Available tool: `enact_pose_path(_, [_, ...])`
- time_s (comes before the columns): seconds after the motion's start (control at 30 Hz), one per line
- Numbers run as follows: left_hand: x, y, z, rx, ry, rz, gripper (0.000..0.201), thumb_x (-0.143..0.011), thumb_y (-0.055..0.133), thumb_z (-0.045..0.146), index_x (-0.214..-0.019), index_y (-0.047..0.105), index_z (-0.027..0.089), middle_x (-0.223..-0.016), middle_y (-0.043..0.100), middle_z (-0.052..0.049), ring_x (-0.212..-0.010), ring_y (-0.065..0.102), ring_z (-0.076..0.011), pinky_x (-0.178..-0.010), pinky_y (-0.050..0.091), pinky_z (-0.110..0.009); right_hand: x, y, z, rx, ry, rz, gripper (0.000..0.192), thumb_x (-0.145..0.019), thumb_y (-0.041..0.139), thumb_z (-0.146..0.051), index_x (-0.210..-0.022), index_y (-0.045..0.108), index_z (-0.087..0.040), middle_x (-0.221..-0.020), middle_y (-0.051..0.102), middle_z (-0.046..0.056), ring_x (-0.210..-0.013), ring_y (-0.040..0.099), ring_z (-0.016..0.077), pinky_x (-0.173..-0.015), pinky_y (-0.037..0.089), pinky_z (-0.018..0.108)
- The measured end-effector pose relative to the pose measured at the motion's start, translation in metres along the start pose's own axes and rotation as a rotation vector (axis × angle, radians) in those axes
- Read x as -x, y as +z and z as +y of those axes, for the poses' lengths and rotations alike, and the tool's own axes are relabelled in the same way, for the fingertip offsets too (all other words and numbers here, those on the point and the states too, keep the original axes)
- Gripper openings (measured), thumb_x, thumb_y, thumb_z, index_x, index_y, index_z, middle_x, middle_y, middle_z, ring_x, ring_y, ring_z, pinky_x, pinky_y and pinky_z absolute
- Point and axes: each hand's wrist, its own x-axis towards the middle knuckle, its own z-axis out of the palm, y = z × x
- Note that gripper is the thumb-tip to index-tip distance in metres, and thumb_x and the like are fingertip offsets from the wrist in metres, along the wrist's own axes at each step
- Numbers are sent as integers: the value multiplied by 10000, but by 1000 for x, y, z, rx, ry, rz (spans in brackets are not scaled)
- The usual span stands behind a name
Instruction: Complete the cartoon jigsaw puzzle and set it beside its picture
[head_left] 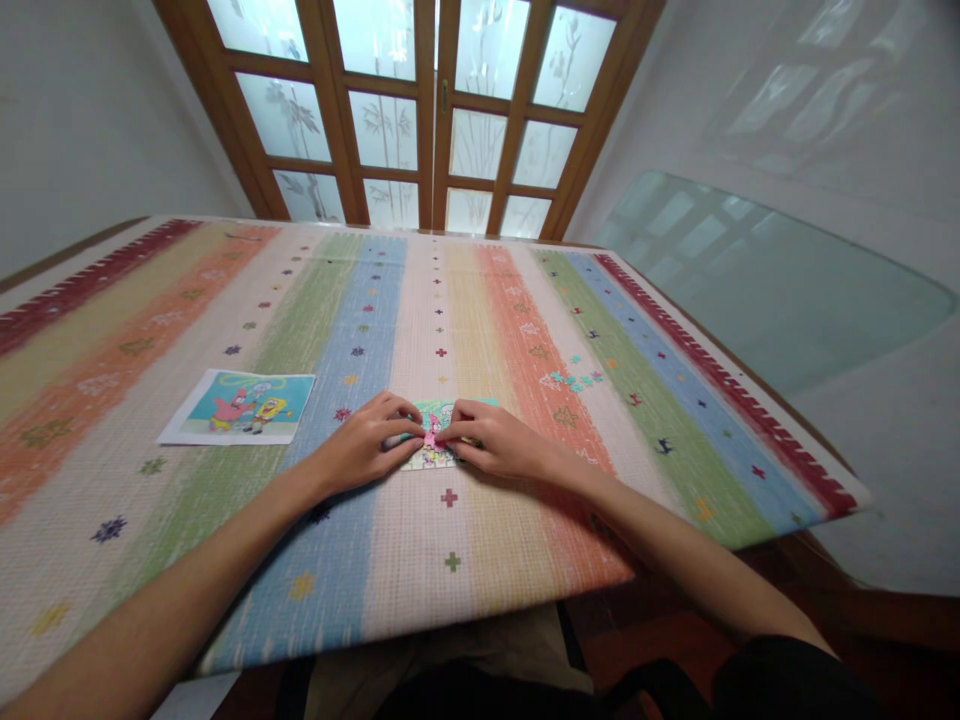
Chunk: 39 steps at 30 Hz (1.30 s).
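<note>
A small jigsaw puzzle (433, 461), with pink, yellow and teal cartoon parts showing, lies flat on the table near its front edge. My left hand (373, 440) is closed at its left side, the thumb and fingertips on the puzzle. From the right, my right hand (487, 440) meets it with bent, pinched fingers close to a pink part in the middle. Both hands cover much of the picture, so I cannot tell whether a loose piece is between the fingertips.
Left of my hands lies a printed cartoon picture (244, 408) on white paper. Several loose teal puzzle pieces (576, 380) are scattered to the right. A striped tablecloth (450, 545) covers the table. Beyond the far edge are wooden doors (435, 110) with frosted panes.
</note>
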Motion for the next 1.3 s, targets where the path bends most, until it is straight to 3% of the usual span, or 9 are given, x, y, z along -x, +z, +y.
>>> enact_pose_path(0.17, [0,0,1,-2,12,13,201,-1031,582,293,-1033,770,221,-1051,705,-72,-1022,632,-221,-930,546,-397,8,7,-5,51,-27,17,244,-1052,543,-172,-1203,735,-174,-993,587,79,-885,546,197,-820,445,308])
enact_pose_path(0.47, [1,-1,1,-12,-2,-2,196,-1018,593,285,-1017,781,228,-1064,711,-78,-1025,633,-229,-926,555,-418,8,9,-3,95,-61,23,229,-1057,529,-175,-1189,716,-174,-1018,594,89,-909,555,209,-831,456,319])
enact_pose_path(1.03, [-1,0,3,18,-51,3,144,-986,629,291,-978,757,226,-1088,693,-62,-1047,618,-230,-965,531,-408,7,10,-11,387,-130,28,268,-1086,461,-200,-1154,719,-192,-945,576,89,-818,476,208,-736,371,315])
enact_pose_path(1.3, [-1,-1,4,33,-67,-17,155,-989,616,292,-1003,756,226,-1091,692,-59,-1055,614,-232,-976,520,-412,9,8,-4,131,-55,26,302,-1045,474,-135,-1251,690,-180,-1009,577,88,-884,540,209,-812,448,313])
